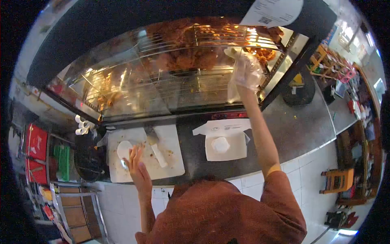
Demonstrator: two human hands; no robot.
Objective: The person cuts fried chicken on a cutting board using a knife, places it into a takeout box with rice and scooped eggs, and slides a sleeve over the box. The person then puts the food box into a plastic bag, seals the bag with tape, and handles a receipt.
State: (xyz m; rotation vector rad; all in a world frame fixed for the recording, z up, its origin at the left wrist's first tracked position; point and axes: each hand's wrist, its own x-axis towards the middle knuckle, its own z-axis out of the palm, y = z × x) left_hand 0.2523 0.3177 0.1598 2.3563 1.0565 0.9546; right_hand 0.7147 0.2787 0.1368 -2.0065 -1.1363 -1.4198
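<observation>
Dark counter (pixel 280 126), white cutting board (pixel 172 162), open white box (pixel 237 154) at centre, lit display case (pixel 191 97) behind

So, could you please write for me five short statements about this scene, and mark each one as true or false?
1. The right hand, in a clear plastic glove, reaches into the lit cabinet. True.
2. The left hand also wears a glove. False: the left hand is bare.
3. A tool with a pale handle lies on the white cutting board. True.
4. The white carton on the counter is closed. False: its lid stands open, and a small white item shows inside.
5. The orange stool is at the left of the picture. False: it is at the right.
</observation>
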